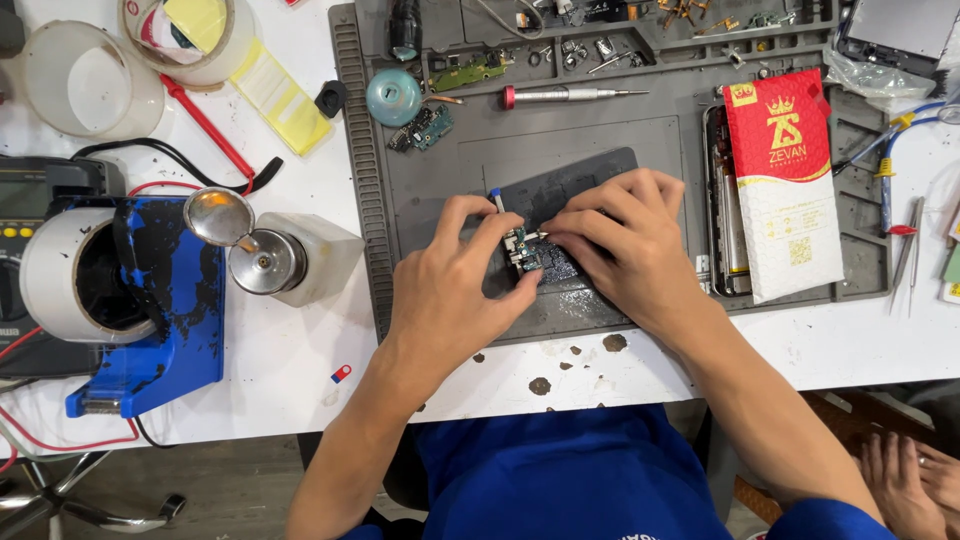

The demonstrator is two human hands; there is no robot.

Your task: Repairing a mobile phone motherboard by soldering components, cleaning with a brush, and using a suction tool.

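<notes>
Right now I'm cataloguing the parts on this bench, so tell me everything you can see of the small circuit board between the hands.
The small circuit board is a little green piece, longer than wide, with tiny metal and dark components on its face. It lies over the dark pad on the grey work mat, near the mat's middle. The left hand pinches it with its fingers, a blue-tipped tool showing above them; the right hand meets it with a thin metal tip. Much of it is hidden by fingers.

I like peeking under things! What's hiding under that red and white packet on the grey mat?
Under the red and white packet lies an opened phone; only its left edge with inner parts peeks out. The rest is covered. Both rest on the grey mat.
</notes>
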